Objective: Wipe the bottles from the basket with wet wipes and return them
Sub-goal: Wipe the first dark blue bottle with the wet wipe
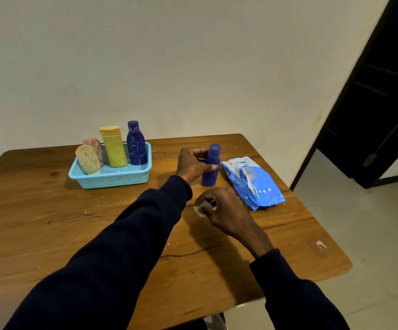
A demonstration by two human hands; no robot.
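Observation:
A small dark-blue bottle (pixel 211 172) stands upright on the wooden table (pixel 74 229). My left hand (pixel 193 164) grips it from the left, thumb across its front. Nearer to me, my right hand (pixel 221 208) holds a crumpled white wet wipe (pixel 199 209) in curled fingers, just below the bottle and apart from it. The light-blue basket (pixel 112 178) sits at the back left. Standing in it are a tall blue bottle (pixel 136 145), a yellow bottle (pixel 114 148), a pink bottle (pixel 94 145) and a pale-yellow bottle (pixel 88 159), all marked with white scribbles.
A blue wet-wipe pack (pixel 252 183) lies on the table right of the held bottle. The table's right edge falls off to a tiled floor (pixel 372 234). A dark doorway (pixel 383 103) opens at the right. A plain wall stands behind the table.

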